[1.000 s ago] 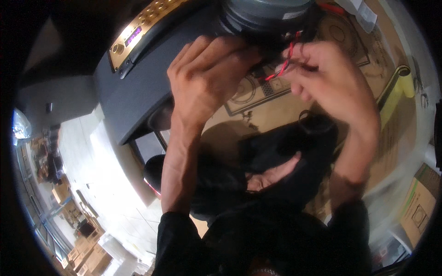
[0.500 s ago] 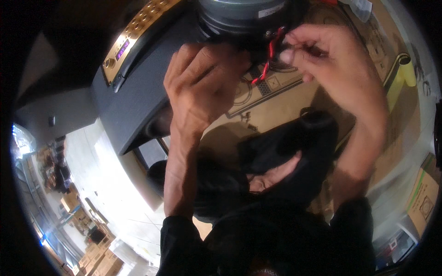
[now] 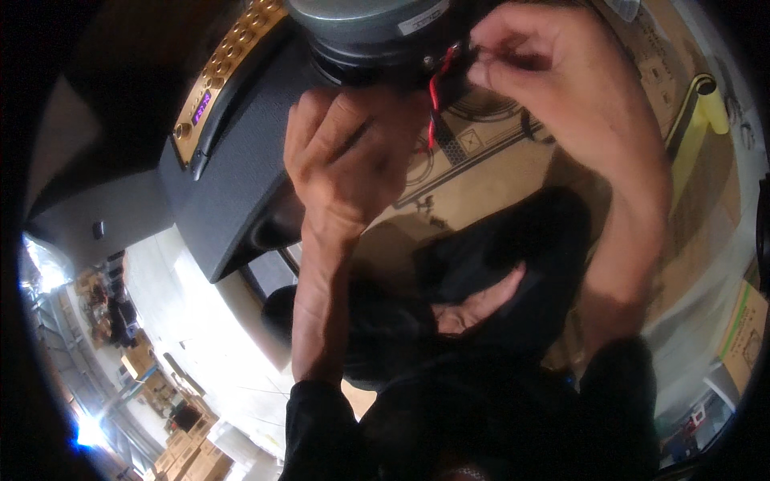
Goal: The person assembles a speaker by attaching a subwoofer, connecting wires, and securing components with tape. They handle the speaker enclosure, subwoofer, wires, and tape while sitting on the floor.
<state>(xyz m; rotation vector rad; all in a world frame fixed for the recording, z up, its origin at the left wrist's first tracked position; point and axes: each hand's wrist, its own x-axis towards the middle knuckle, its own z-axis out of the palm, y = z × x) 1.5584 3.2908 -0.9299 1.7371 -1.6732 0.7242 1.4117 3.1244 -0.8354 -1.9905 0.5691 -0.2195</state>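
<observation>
A round dark-grey speaker driver with a pale label sits at the top, beside a large black speaker cabinet. From the metal terminals on its edge hangs a twisted red-and-black wire. Close to those terminals, my right hand pinches thumb and forefinger together; whatever is between the tips is too small to make out. Just below the driver's rim, my left hand is closed with its back toward me. Its curled fingers and anything in them are hidden. The wire's lower end passes beside it.
Printed cardboard lies beneath the hands and my crossed legs. A gold control panel with knobs and a lit display runs along the cabinet. Yellow tape is at the right; stacked cartons stand at the lower left.
The driver and cabinet have shifted left and slightly down in the picture. The wire now hangs straighter. My right hand has moved slightly up and left, still near the terminals.
</observation>
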